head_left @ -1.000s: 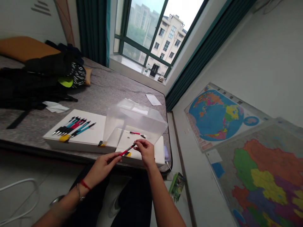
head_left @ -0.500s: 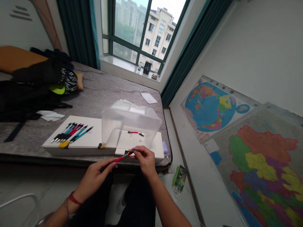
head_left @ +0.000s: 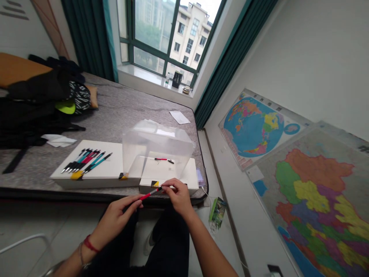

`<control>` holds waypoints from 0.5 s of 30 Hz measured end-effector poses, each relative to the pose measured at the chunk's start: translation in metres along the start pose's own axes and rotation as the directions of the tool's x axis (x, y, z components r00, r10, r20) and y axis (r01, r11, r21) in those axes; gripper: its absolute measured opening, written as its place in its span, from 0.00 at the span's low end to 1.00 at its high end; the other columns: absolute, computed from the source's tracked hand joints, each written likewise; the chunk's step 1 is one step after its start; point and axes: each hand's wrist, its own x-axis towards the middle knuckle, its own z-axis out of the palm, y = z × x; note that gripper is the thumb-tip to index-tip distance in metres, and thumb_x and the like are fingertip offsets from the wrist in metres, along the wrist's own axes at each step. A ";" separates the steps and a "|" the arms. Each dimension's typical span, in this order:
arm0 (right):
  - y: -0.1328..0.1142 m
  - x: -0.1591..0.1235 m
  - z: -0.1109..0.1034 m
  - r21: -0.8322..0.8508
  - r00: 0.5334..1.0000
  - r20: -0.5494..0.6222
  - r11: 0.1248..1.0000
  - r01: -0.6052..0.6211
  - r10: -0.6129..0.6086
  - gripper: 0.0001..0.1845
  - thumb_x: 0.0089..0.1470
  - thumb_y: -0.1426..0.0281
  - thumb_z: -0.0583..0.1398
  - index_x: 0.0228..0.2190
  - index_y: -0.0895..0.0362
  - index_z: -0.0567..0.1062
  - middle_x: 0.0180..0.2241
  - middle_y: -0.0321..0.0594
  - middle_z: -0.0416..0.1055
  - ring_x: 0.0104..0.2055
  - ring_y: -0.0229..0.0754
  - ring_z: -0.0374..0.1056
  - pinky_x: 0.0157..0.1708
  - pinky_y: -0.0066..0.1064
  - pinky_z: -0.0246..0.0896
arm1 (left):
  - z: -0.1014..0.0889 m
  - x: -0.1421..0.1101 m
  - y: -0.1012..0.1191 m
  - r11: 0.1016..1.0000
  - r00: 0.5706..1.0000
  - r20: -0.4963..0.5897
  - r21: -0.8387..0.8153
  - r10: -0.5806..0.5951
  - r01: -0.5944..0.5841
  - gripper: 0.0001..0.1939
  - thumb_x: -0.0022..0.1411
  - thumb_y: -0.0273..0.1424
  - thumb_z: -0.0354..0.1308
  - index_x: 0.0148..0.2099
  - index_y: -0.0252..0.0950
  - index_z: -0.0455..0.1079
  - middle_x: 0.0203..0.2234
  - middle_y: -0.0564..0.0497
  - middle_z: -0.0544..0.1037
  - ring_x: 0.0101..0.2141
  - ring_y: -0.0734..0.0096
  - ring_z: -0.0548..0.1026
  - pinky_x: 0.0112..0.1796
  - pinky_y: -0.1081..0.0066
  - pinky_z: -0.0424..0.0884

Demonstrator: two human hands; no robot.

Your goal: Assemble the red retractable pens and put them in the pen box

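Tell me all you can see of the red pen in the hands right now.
The red pen is slim, with a red barrel and a dark section toward its upper end; it looks plastic. It lies tilted, rising to the right, in front of the white board's near edge. The left hand grips its lower end, and the right hand pinches the upper tip. Finer details are too small to tell.

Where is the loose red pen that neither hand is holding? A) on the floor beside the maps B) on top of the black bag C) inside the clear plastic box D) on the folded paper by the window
C: a red pen lies on the white board seen through the wall of the clear plastic box, apart from the red pen held between the left hand and the right hand.
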 end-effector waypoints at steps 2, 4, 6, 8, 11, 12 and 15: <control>-0.001 0.001 -0.004 -0.103 0.998 0.027 0.993 0.066 -0.064 0.06 0.55 0.64 0.62 0.32 0.51 0.79 0.35 0.41 0.73 0.38 0.43 0.70 0.34 0.32 0.67 | 0.002 0.000 -0.001 1.000 1.000 0.020 -0.009 0.006 -0.005 0.18 0.61 0.43 0.56 0.51 0.46 0.76 0.39 0.51 0.81 0.40 0.62 0.78 0.46 0.69 0.72; 0.000 0.002 -0.006 -0.209 0.991 0.065 0.970 0.126 -0.115 0.06 0.57 0.64 0.60 0.32 0.51 0.77 0.34 0.40 0.72 0.38 0.42 0.68 0.36 0.31 0.64 | 0.006 -0.002 -0.004 1.000 1.000 0.022 -0.025 0.001 0.000 0.18 0.62 0.43 0.56 0.50 0.45 0.76 0.39 0.51 0.81 0.40 0.63 0.78 0.45 0.70 0.73; 0.006 0.002 -0.005 -0.303 0.985 0.094 0.938 0.166 -0.144 0.07 0.59 0.64 0.58 0.32 0.52 0.75 0.32 0.39 0.71 0.36 0.41 0.67 0.37 0.30 0.61 | 0.013 -0.004 -0.007 0.999 1.000 0.020 -0.040 -0.014 0.015 0.19 0.62 0.44 0.55 0.51 0.43 0.76 0.38 0.50 0.82 0.38 0.64 0.79 0.43 0.70 0.73; 0.015 0.002 -0.003 -0.394 0.984 0.093 0.902 0.179 -0.155 0.10 0.61 0.64 0.56 0.31 0.53 0.73 0.31 0.38 0.69 0.35 0.40 0.66 0.37 0.29 0.58 | 0.019 -0.007 -0.010 0.999 0.999 0.031 -0.043 -0.025 0.026 0.20 0.63 0.44 0.54 0.52 0.42 0.75 0.36 0.50 0.82 0.34 0.65 0.79 0.40 0.70 0.74; 0.030 0.002 -0.002 -0.538 0.983 0.109 0.822 0.185 -0.150 0.16 0.64 0.63 0.52 0.28 0.55 0.70 0.27 0.37 0.67 0.32 0.39 0.63 0.35 0.28 0.54 | 0.026 -0.009 -0.016 1.000 0.999 0.050 -0.019 -0.002 0.003 0.20 0.64 0.44 0.52 0.52 0.40 0.75 0.35 0.51 0.82 0.34 0.66 0.79 0.39 0.70 0.75; 0.034 0.002 -0.003 -0.581 0.981 0.128 0.791 0.192 -0.144 0.17 0.65 0.62 0.52 0.26 0.56 0.69 0.26 0.37 0.66 0.30 0.38 0.62 0.34 0.28 0.53 | 0.027 -0.008 -0.017 1.000 0.999 0.039 -0.005 0.017 -0.017 0.20 0.64 0.44 0.53 0.52 0.41 0.75 0.37 0.51 0.82 0.35 0.66 0.79 0.40 0.70 0.75; 0.038 0.003 -0.006 -0.650 0.978 0.185 0.734 0.198 -0.099 0.23 0.65 0.59 0.51 0.21 0.56 0.66 0.21 0.35 0.63 0.26 0.37 0.59 0.31 0.28 0.49 | 0.025 -0.003 -0.018 0.993 0.995 -0.020 0.058 0.102 -0.101 0.18 0.62 0.44 0.56 0.49 0.43 0.77 0.42 0.51 0.81 0.42 0.65 0.79 0.46 0.70 0.73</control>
